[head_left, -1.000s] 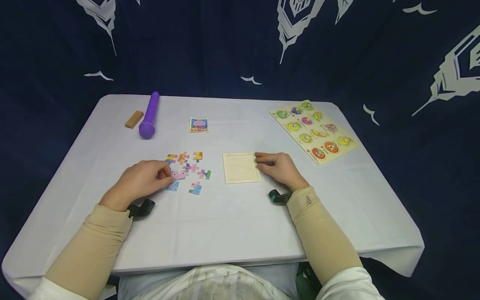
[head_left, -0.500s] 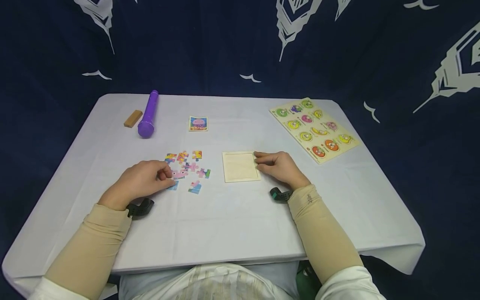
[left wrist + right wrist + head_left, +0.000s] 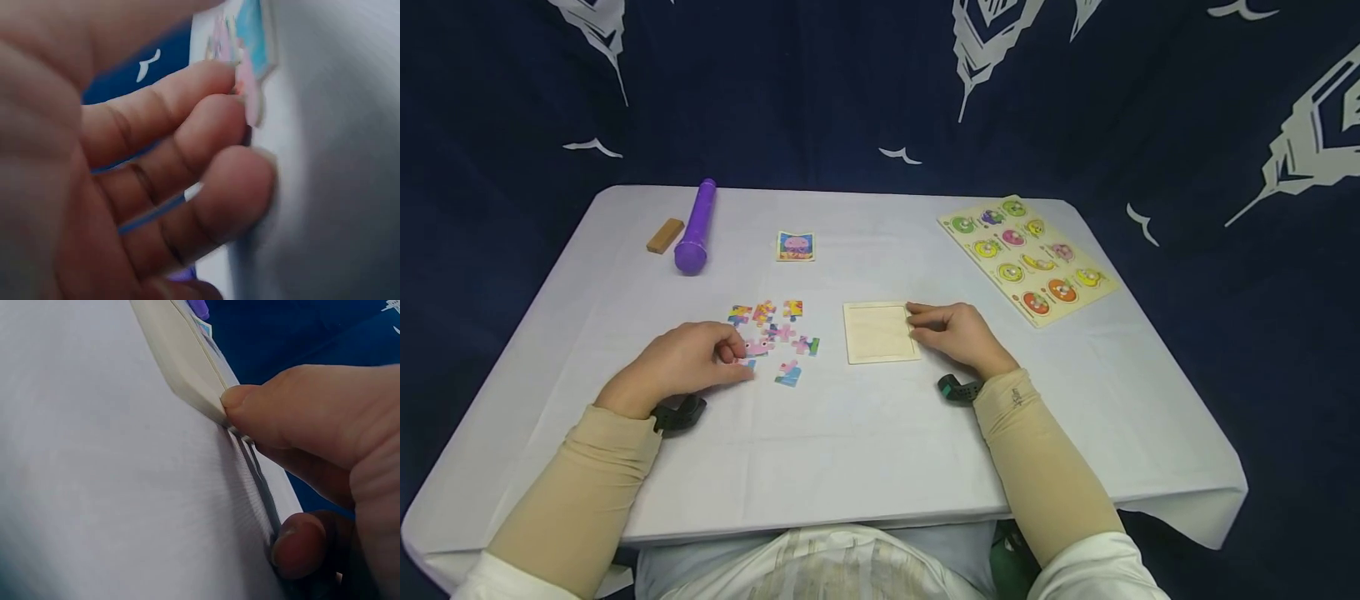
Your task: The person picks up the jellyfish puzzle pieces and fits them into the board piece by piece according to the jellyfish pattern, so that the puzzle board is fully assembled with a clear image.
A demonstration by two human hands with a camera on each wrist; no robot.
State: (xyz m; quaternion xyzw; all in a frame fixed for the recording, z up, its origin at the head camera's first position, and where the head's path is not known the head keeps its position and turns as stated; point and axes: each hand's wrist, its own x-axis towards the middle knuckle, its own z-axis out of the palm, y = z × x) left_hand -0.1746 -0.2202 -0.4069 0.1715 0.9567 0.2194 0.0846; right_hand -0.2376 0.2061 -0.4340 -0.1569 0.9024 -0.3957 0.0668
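Note:
In the head view, my left hand (image 3: 688, 362) is low over the loose jigsaw pieces. Its thumb partly covers a blue piece (image 3: 749, 364), while a pink piece with eyes (image 3: 757, 347) lies by the fingers. The left wrist view shows the fingers loosely bent, their tips right at a pink piece (image 3: 249, 87) and a blue one (image 3: 253, 31) beyond. At the right edge of a square wooden puzzle tray (image 3: 882, 333), my right hand (image 3: 958, 333) grips the rim. Its thumb presses on the tray's corner (image 3: 187, 369) in the right wrist view.
Several colourful pieces (image 3: 764, 312) lie between the hands. Farther back are a small picture tile (image 3: 795, 246), a purple toy microphone (image 3: 697, 229) and a wooden block (image 3: 665, 236). A fruit puzzle board (image 3: 1028, 258) lies at the back right of the white-covered table (image 3: 820, 450).
The left thumb has shifted slightly toward the front and right, covering more of the blue piece. My right hand keeps its grip on the tray; the camera view drifts a little.

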